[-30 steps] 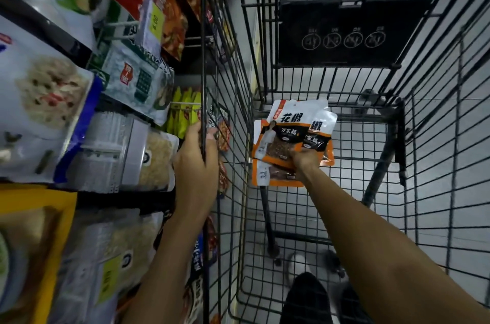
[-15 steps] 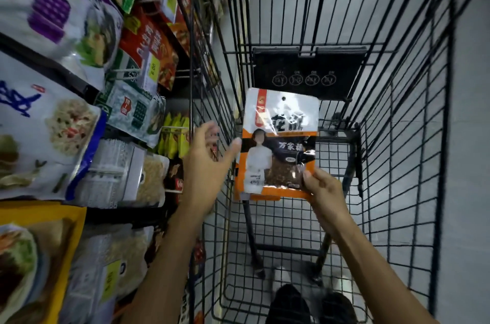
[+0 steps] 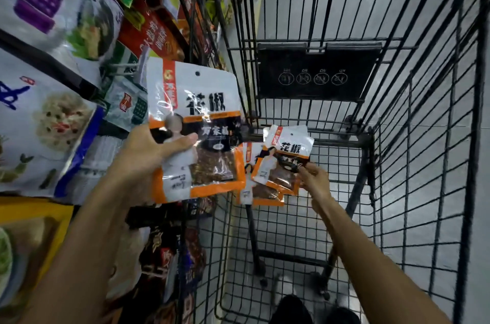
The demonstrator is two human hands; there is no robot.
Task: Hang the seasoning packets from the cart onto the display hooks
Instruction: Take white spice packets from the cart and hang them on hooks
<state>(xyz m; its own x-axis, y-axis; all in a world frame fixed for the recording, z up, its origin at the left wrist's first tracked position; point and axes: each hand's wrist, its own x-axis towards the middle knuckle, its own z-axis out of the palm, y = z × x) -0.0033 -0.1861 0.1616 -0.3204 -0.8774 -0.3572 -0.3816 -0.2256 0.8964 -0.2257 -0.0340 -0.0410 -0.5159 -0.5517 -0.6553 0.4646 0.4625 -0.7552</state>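
1. Nearest to us, our shoes (image 3: 291,309) show through the cart (image 3: 476,138) mesh. We stand close against it, with the display on our left, so both are within reach.
2. The left grip (image 3: 143,156) clasps one packet (image 3: 209,100) by its lower left part, thumb across the front. It holds the packet upright and facing us, beside the display and outside the cart. Gripping it low leaves the top edge and its punched hole (image 3: 197,73) free to meet a hook.
3. The right grip (image 3: 314,180) pinches a small fan of spare packets (image 3: 289,148) by their lower right corners, above the cart's basket. We judge that they are kept there as ready stock, clear of the hand doing the hanging. How many there are is hard to tell; at least three overlap.
4. Just beyond the raised packet, a wire hook (image 3: 124,66) seems to stick out from the display, though blur makes it uncertain. The packet's hole is near it but not on it, so the hanging step is not yet done.
5. Around the hook hang other bags (image 3: 47,122), crowded together. We expect the packet must go straight onto the peg so it does not snag on them.
6. Farthest away is the cart's black flap (image 3: 318,71). We see no loose packets on the basket floor.
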